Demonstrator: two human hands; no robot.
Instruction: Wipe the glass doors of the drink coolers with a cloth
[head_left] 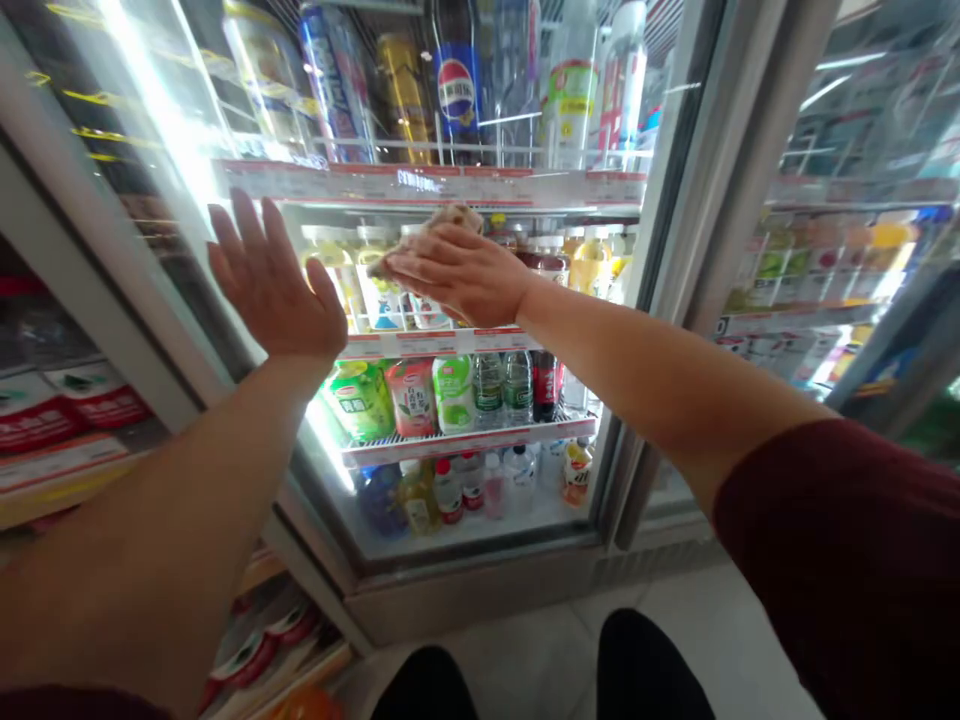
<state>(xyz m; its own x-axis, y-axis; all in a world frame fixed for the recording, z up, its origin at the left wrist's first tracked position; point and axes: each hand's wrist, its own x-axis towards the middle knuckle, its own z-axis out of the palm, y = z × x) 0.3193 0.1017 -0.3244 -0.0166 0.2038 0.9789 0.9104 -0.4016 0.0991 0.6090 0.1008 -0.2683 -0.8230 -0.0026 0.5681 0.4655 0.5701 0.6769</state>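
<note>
My left hand is open, its fingers spread and raised, at the left side of the glass cooler door. It appears to lie flat on the glass, though contact is hard to confirm. My right hand presses a crumpled, light-brown cloth to the middle of the glass. Part of the cloth is hidden under the palm and fingers. Behind the glass, at the height of my right hand, stand bottles with pale caps.
Above are cans and a Pepsi bottle. Pouches and more bottles fill the lower shelves. Another cooler door is at the right. Stocked shelves with red-and-white packs stand left. My knees show below, over the tiled floor.
</note>
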